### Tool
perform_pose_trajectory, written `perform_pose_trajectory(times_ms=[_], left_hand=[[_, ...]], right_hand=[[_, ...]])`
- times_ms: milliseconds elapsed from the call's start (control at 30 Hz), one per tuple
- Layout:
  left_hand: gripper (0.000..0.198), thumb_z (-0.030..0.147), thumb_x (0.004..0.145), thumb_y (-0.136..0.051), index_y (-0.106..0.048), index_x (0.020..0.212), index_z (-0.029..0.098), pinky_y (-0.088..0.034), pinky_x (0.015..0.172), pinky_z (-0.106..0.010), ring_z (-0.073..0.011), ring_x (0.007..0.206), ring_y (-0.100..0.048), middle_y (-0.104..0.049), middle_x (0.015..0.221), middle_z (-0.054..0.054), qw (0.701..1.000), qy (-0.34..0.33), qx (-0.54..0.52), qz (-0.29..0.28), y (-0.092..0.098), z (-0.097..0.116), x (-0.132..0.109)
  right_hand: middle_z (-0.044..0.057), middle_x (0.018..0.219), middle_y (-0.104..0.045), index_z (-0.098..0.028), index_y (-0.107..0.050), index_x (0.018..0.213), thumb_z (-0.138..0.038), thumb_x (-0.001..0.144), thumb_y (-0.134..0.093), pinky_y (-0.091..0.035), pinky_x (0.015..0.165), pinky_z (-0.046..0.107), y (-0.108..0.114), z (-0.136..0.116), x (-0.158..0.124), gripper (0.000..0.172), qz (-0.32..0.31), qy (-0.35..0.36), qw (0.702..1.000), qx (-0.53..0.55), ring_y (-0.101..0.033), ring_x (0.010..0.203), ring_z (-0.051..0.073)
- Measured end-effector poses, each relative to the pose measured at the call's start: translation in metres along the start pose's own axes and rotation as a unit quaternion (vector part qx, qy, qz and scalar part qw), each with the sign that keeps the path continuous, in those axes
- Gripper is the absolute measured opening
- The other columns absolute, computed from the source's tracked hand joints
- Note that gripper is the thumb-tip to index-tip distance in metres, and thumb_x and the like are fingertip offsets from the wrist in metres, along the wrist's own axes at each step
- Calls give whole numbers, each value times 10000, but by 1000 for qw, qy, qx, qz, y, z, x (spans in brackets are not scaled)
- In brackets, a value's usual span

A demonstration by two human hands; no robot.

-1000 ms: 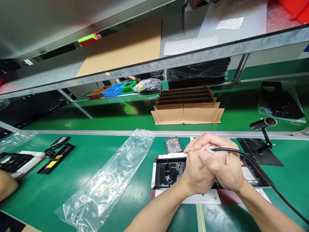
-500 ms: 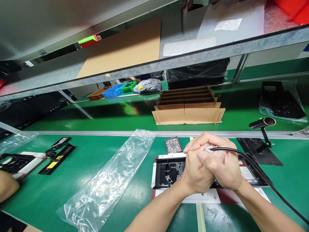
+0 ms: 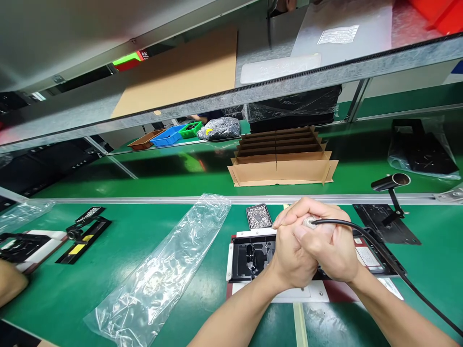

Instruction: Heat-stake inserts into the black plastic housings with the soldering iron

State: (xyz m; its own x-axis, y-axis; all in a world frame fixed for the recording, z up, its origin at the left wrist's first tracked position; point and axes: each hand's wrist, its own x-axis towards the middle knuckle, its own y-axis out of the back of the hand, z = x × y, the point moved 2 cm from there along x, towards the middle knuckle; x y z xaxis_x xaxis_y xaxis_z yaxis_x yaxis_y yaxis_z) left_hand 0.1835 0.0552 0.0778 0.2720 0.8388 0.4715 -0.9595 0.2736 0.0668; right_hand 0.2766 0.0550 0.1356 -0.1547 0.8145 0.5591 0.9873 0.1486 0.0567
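— Both hands up top: right hand [image 3: 334, 253] and left hand [image 3: 294, 255] wrapped together round a corded tool [image 3: 311, 222], held upright.
— And beneath them?
— Black housing [image 3: 253, 258] on its white fixture [image 3: 278, 294], directly under the grip. Screw tray [image 3: 259, 216] just beyond.
— Progress?
— Looks like mid-fastening; tip hidden, can't tell what's done. Empty bag [image 3: 162, 274] waiting leftward.

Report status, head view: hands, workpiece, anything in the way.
Both hands, left hand and right hand, shut on corded tool, over black part. Cable trails right. Plastic bag lies left, apart.
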Motion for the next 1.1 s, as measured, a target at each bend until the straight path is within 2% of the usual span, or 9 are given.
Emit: perform_pose_trajectory(times_ms=[67, 133, 233, 367, 467, 600, 800, 1100], left_hand=[[480, 615, 1104, -546, -749, 1034, 186, -629, 997, -470, -305, 1078, -728, -768, 1102, -109, 1000, -11, -11, -2, 0, 0, 0], [501, 619, 1113, -534, -719, 951, 182, -620, 885, -419, -268, 956, -716, -739, 987, -88, 999, -20, -28, 0, -2, 1, 2], [537, 634, 1110, -537, -660, 847, 182, -550, 731, -349, -218, 809, -661, -659, 822, -46, 999, -26, -28, 12, -3, 4, 5], [557, 636, 1096, -550, -570, 753, 197, -500, 651, -324, -194, 724, -620, -602, 737, -27, 999, -26, -3, 20, -2, 11, 8], [491, 587, 1101, -557, -617, 808, 198, -545, 693, -343, -217, 768, -663, -651, 783, -41, 999, -26, 0, 24, 0, 14, 7], [358, 489, 1118, -551, -750, 1065, 196, -617, 902, -415, -282, 1012, -741, -783, 1086, -97, 1000, -29, 6, 8, 1, 13, 4], [422, 553, 1121, -588, -775, 1007, 192, -616, 804, -367, -241, 865, -710, -749, 937, -69, 999, -25, -11, 17, 1, 9, 2], [327, 443, 1137, -615, -739, 980, 185, -553, 739, -328, -217, 847, -697, -704, 893, -38, 999, -43, -26, 20, 2, 6, 0]], right_hand=[[12, 797, -818, -232, -764, 828, -233, 801, -641, -616, 664, 324, 0, 1, -1, 125, 0, 0, 1000, 2, -797, 729, 222], [14, 794, -814, -229, -760, 830, -240, 791, -634, -601, 652, 326, 0, 1, -1, 133, 0, -3, 1000, 5, -781, 706, 217], [24, 774, -806, -220, -754, 803, -258, 764, -632, -582, 636, 331, -1, 1, 0, 134, 3, -8, 1000, 17, -759, 674, 216], [23, 742, -794, -215, -752, 779, -260, 746, -638, -581, 618, 334, -1, 1, 1, 127, 4, -12, 999, 31, -750, 650, 219], [26, 736, -790, -214, -754, 775, -264, 740, -637, -575, 604, 333, -2, 0, 1, 132, 3, -13, 1000, 26, -744, 641, 220], [27, 723, -784, -213, -749, 762, -276, 752, -636, -566, 591, 333, -3, -1, 2, 130, 11, -8, 1000, 17, -736, 624, 218], [36, 714, -781, -212, -749, 758, -300, 763, -635, -562, 578, 338, -3, -2, 2, 145, 10, -9, 1000, 12, -729, 610, 221], [38, 714, -779, -217, -741, 759, -310, 765, -631, -566, 586, 344, -3, -2, 2, 145, 9, -15, 1000, 9, -729, 615, 226]])
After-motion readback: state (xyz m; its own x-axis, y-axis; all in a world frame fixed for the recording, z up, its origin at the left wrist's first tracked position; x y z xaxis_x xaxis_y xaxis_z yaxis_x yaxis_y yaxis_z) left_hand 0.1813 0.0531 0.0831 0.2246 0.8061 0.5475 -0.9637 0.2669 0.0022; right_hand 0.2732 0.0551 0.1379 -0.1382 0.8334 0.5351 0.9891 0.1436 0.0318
